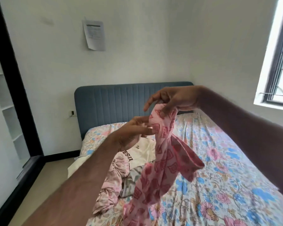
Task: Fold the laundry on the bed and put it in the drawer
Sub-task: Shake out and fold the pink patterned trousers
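Floral-sheeted bed (227,185) with blue headboard (113,103), laundry heaped at its left edge.
Pink patterned garment (162,160) hangs above the bed, top pinched by right hand (173,100); left hand (134,132) pinches its edge beside a white printed T-shirt (144,152).

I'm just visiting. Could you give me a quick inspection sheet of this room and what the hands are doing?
Surface: bed under a floral sheet.
Job's things: pink patterned garment held up; cream printed shirt, floral pink garment and grey piece heaped unfolded.
Clutter: nothing seen.
Grippers: right hand pinches the garment's top; left hand grips its edge.
Cables: nothing seen.
Surroundings: blue headboard, paper on the wall, window, shelves.
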